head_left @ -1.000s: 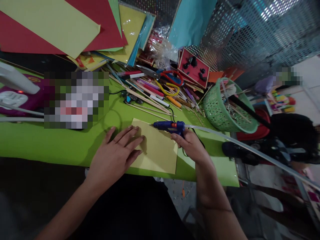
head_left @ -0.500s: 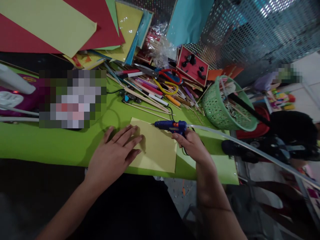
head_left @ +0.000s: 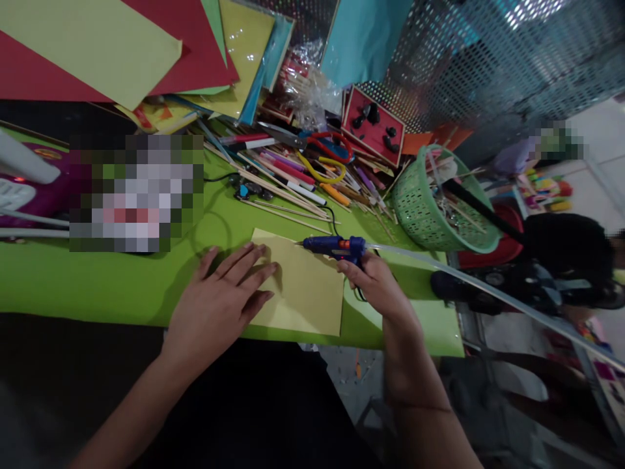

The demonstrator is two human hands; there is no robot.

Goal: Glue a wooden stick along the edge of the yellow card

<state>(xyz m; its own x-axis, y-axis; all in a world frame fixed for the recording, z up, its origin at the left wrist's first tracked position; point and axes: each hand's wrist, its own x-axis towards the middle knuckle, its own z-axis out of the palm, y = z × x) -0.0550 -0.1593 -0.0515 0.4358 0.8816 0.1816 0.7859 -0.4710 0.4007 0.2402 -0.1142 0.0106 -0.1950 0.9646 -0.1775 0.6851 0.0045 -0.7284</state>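
Observation:
In my right hand (head_left: 374,281) is a blue hot glue gun (head_left: 329,246), its nozzle pointing left over the upper edge of a pale yellow sheet of paper (head_left: 307,293). A long translucent glue stick (head_left: 430,260) runs out of the gun's back toward the lower right. My left hand (head_left: 227,286) lies flat with fingers spread, the fingertips on the left part of the sheet. The paper rests on the green tabletop (head_left: 122,286) near its front edge. Whether the nozzle touches the paper I cannot tell.
Behind the sheet lie wooden sticks (head_left: 288,185), several markers and scissors (head_left: 332,146). A green basket (head_left: 424,202) of tools stands at the right. Coloured paper (head_left: 97,45) is stacked at the back left. A person in a black cap (head_left: 566,247) is at the far right.
The whole view has shifted slightly, so the things on the table sit a little further left. Both hands and the glue gun keep nearly the same place over the paper.

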